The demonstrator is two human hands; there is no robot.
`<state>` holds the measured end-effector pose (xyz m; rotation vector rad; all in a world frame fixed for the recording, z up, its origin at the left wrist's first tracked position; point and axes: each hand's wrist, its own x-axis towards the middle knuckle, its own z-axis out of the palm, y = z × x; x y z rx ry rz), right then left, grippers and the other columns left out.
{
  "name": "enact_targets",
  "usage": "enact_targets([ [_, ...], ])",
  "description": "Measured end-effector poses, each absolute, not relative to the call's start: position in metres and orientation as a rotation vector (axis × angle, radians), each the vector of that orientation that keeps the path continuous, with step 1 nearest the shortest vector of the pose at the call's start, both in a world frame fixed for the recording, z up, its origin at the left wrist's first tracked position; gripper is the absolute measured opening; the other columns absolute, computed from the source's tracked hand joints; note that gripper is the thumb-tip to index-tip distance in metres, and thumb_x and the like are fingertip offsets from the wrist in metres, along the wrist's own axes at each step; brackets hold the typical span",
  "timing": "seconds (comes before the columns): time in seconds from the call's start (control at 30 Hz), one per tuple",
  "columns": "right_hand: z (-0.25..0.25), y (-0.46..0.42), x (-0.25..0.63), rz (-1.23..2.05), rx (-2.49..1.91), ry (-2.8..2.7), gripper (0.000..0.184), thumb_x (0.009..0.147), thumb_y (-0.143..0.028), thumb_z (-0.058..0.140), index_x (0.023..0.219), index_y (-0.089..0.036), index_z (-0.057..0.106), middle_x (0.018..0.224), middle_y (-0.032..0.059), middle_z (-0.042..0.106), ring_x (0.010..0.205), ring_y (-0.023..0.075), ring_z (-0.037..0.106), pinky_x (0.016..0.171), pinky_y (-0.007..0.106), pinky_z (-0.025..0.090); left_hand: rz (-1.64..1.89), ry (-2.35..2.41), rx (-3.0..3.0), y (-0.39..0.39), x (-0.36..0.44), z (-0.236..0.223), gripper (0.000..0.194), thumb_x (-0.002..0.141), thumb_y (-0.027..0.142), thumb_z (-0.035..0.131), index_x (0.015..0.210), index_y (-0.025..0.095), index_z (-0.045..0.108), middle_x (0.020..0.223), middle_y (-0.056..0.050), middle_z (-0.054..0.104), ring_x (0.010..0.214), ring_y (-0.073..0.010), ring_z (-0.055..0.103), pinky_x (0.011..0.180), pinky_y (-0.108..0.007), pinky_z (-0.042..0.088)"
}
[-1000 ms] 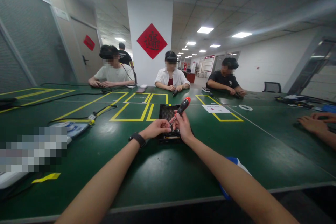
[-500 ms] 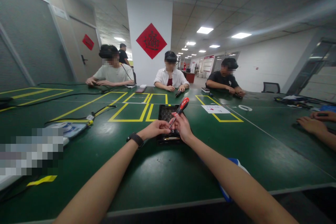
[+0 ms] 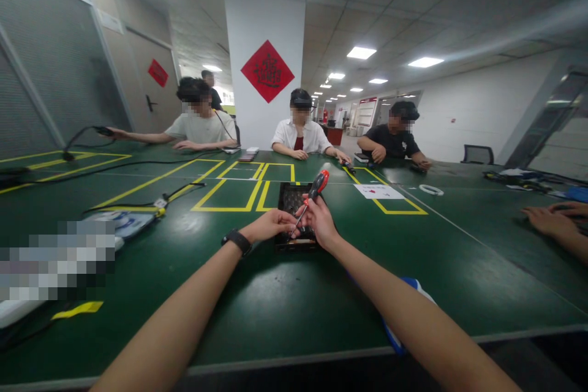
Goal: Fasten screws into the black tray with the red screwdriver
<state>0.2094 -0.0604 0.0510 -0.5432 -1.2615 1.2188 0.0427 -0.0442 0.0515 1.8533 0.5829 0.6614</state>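
Glossy green tabletop [image 3: 257, 306], smooth plastic-looking screwdriver handle [image 3: 319, 184], metallic shaft [image 3: 301, 217], matt paper sheet [image 3: 379, 192]

Single head-worn view, facing forward and down over table [image 3: 257, 312]; hands [image 3: 316, 220] near.

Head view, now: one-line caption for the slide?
Right hand grips a red-and-black screwdriver, left hand at its shaft, over an open black case.

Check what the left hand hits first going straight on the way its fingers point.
Left hand would likely meet the shaft of the screwdriver first, then fingers of the right hand. Depth is unclear; it may already touch.
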Motion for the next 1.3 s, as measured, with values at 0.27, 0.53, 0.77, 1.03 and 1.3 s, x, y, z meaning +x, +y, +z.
enact_targets([
  [0.27, 0.053, -0.064, 0.207, 1.153, -0.534, -1.272, 0.029, 0.08, -0.038, 0.047, 0.104, -0.021, 0.047, 0.065, -0.0018, 0.061, 0.041, 0.0054, 0.047, 0.041, 0.017, 0.038, 0.783, 0.686, 1.911, -0.052, 0.05, 0.054, 0.029, 0.063, 0.032, 0.069, 0.075, 0.011, 0.053, 0.064, 0.005, 0.051, 0.057, -0.0059, 0.046, 0.057, -0.019, 0.038],
  [0.53, 0.055, -0.065, 0.207, 1.159, -0.545, -1.295, 0.029, 0.081, -0.038, 0.045, 0.104, -0.02, 0.046, 0.063, -0.0021, 0.06, 0.041, 0.0058, 0.048, 0.041, 0.017, 0.038, 0.778, 0.657, 1.82, -0.046, 0.047, 0.048, 0.028, 0.062, 0.031, 0.069, 0.072, 0.011, 0.052, 0.065, 0.002, 0.056, 0.059, -0.0075, 0.051, 0.059, -0.021, 0.04],
  [0.77, 0.054, -0.067, 0.207, 1.21, -0.536, -1.386, 0.027, 0.082, -0.041, 0.043, 0.098, -0.02, 0.047, 0.062, -0.0022, 0.06, 0.04, 0.0059, 0.047, 0.041, 0.018, 0.04, 0.692, 0.551, 1.857, -0.044, 0.041, 0.05, 0.03, 0.073, 0.035, 0.06, 0.083, 0.008, 0.06, 0.074, -0.007, 0.064, 0.068, -0.0127, 0.058, 0.07, -0.026, 0.043],
  [1.03, 0.056, -0.07, 0.206, 1.157, -0.52, -1.392, 0.026, 0.082, -0.04, 0.043, 0.098, -0.02, 0.046, 0.062, -0.0025, 0.06, 0.039, 0.0057, 0.047, 0.042, 0.018, 0.039, 0.789, 0.611, 1.842, -0.046, 0.048, 0.051, 0.026, 0.065, 0.031, 0.067, 0.076, 0.011, 0.056, 0.074, -0.002, 0.062, 0.065, -0.0097, 0.055, 0.065, -0.023, 0.042],
  [1.3, 0.057, -0.07, 0.206, 1.161, -0.539, -1.394, 0.028, 0.082, -0.041, 0.041, 0.1, -0.019, 0.046, 0.058, -0.003, 0.058, 0.039, 0.0064, 0.046, 0.041, 0.018, 0.038, 0.741, 0.638, 1.862, -0.045, 0.047, 0.049, 0.028, 0.064, 0.032, 0.068, 0.077, 0.009, 0.058, 0.071, -0.001, 0.06, 0.061, -0.009, 0.053, 0.061, -0.022, 0.041],
])
